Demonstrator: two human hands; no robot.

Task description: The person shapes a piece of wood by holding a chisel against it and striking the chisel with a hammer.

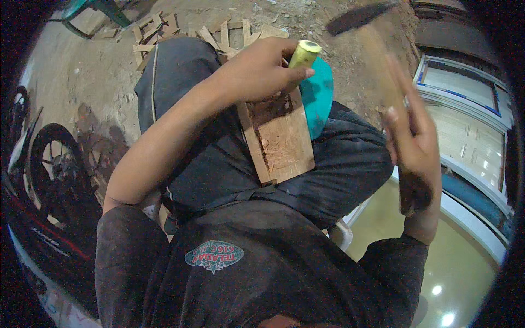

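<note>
My left hand [260, 68] is closed around the yellow-green handle of a chisel [305, 54], whose dark-centred butt end points up. Its blade is hidden behind my hand and the wood. Below it, a wooden block [298, 156] rests tilted between my legs, with a rough reddish-brown hollow cut into its face. Raised at the right, my right hand [413, 123] grips a hammer [380, 60] by its wooden handle. The dark hammer head stands up and away from the chisel, blurred by motion. A flat, rounded turquoise thing [322, 101] shows beside the block.
Several wood offcuts [224, 34] lie on the dusty floor beyond my knees. A green plastic chair [98, 11] stands at the far left. Motorbikes [52, 158] are parked on the left. White-framed panels [465, 93] and shiny pale tiles [437, 268] are on the right.
</note>
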